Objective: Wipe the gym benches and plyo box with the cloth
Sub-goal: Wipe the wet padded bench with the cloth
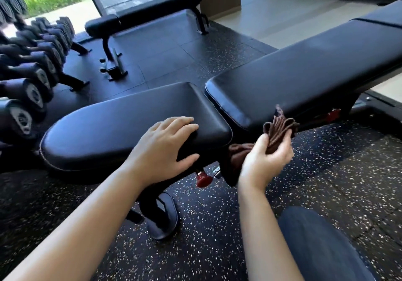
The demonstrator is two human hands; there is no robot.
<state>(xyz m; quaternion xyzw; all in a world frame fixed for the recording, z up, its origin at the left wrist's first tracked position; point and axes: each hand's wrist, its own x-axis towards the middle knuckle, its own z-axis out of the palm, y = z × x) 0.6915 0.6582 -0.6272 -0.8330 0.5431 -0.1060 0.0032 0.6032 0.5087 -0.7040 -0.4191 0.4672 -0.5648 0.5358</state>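
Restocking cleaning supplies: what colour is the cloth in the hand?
Dark brown cloth, held in the right hand; head view.

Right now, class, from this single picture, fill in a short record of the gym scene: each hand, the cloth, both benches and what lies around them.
left hand: rests on the near black padded bench's seat pad
right hand: grips the crumpled brown cloth, beside the gap between seat pad and back pad
far black flat bench: beyond, untouched
black dumbbells: racked at left
red knob: under the seat pad
floor: speckled black rubber
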